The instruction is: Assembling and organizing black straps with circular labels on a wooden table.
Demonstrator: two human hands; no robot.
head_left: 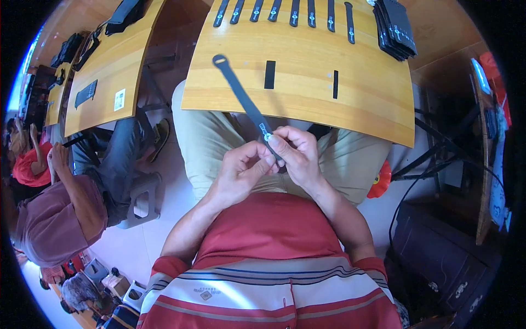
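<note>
A long black fabric strap (244, 96) with a slotted, rounded end slants up and to the left from my hands, over the table's near edge. My left hand (244, 170) pinches around its lower end, thumb and forefinger together. Close against it, my right hand (298, 156) grips the same end, thumb near a small light-green mark. The fingers partly hide the strap's lower tip. Two short black strips, a wider one (269, 74) and a narrower one (336, 84), lie on the wooden table (219, 98) beyond my hands.
Several similar black straps (294, 13) lie in a row along the far side. A pile of flat black pieces (395, 30) sits at the far right. To the left, a person (66, 214) sits on a grey stool (143, 197) by another table (118, 71). A dark case (438, 252) stands at lower right.
</note>
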